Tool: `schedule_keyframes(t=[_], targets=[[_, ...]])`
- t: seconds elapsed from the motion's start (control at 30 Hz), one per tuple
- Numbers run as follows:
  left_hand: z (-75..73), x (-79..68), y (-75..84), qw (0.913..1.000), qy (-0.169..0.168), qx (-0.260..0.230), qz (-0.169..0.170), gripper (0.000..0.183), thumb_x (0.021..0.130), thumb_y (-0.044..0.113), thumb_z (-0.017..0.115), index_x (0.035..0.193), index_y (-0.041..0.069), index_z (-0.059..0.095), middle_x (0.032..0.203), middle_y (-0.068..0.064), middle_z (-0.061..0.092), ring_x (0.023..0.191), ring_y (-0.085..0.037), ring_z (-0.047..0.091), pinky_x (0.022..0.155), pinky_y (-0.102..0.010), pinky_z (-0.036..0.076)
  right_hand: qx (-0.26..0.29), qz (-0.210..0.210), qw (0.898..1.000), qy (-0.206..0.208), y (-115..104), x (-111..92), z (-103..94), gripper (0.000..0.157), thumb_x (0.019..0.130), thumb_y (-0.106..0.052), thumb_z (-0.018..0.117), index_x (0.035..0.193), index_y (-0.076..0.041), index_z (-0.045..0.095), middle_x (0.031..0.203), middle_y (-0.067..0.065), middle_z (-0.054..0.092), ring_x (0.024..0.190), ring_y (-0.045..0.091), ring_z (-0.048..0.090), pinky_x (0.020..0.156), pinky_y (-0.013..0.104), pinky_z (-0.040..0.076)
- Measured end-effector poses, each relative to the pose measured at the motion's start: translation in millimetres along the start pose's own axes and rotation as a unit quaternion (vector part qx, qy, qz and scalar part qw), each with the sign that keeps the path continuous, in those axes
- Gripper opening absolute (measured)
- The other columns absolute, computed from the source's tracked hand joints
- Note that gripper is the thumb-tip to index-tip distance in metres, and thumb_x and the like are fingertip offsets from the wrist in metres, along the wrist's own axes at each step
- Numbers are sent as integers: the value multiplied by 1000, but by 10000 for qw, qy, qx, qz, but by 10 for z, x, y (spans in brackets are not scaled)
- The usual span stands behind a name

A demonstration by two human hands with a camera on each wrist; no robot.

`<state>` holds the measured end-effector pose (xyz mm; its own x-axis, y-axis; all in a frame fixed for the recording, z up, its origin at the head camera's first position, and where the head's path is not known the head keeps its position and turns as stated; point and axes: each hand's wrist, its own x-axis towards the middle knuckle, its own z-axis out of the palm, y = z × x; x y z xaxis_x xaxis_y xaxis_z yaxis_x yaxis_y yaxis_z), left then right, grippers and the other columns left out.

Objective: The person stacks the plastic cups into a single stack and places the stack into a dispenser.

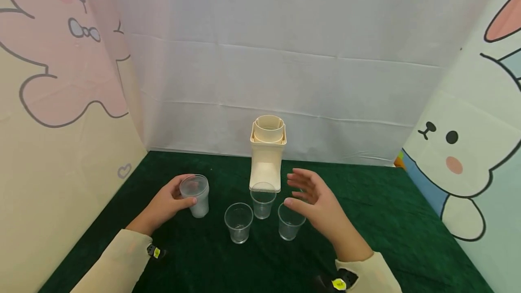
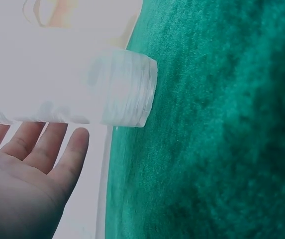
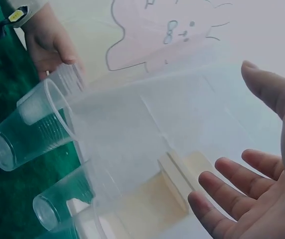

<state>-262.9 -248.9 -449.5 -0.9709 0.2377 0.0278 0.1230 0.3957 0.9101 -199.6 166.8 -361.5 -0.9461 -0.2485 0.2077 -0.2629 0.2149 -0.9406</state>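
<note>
On the left, my left hand (image 1: 163, 207) holds a stack of clear plastic cups (image 1: 199, 203) between thumb and fingers. The stack stands upright with its base at the cloth; its nested, ribbed sides (image 2: 127, 89) show in the left wrist view. My right hand (image 1: 321, 207) is beside the right-hand plastic cup (image 1: 288, 229), fingers spread and thumb apart, holding nothing. It partly covers that cup's rim. Another single cup (image 1: 239, 224) stands left of it, and a third cup (image 1: 262, 205) stands farther back between them.
A cream-coloured plastic stand with a round tube on top (image 1: 266, 162) is behind the cups, near the white back curtain (image 1: 244, 58). Dark green cloth (image 1: 390, 220) covers the table. Cartoon-printed curtains (image 1: 460, 157) hang at both sides.
</note>
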Motion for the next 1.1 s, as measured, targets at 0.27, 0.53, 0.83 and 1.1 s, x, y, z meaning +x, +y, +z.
schedule_keyframes(t=[0.27, 0.53, 0.83, 1.1], targets=[[-5, -14, 46, 10000, -35, -46, 41, 70, 99, 32, 72, 155, 9, 37, 151, -21, 44, 140, -45, 42, 109, -63, 39, -7, 74, 9994, 326, 93, -163, -159, 66, 95, -16, 76, 151, -10, 42, 150, 12, 52, 137, 30, 49, 108, 43, 47], [-1, -2, 24, 9997, -119, -105, 192, 74, 100, 28, 70, 159, 11, 28, 159, -24, 33, 143, -49, 37, 109, -66, 38, 132, 280, 9978, 590, 211, -250, -307, 64, 98, -14, 72, 152, -5, 38, 151, 15, 50, 138, 30, 48, 100, 19, 47], [-7, 15, 1, 9998, -32, -124, 181, 72, 100, 28, 70, 158, 15, 31, 161, -23, 30, 142, -48, 37, 109, -67, 37, 214, 290, 9968, 720, 377, -284, -448, 60, 102, -9, 65, 153, -1, 34, 152, 20, 46, 130, 12, 51, 96, 20, 50], [-15, 14, -22, 9997, 120, -111, 152, 68, 99, 31, 71, 156, 16, 37, 156, -19, 39, 132, -41, 46, 107, -64, 43, 29, 635, 9934, 950, 515, -290, -555, 64, 104, -20, 65, 155, -3, 32, 154, 17, 44, 136, 24, 46, 94, 16, 47]])
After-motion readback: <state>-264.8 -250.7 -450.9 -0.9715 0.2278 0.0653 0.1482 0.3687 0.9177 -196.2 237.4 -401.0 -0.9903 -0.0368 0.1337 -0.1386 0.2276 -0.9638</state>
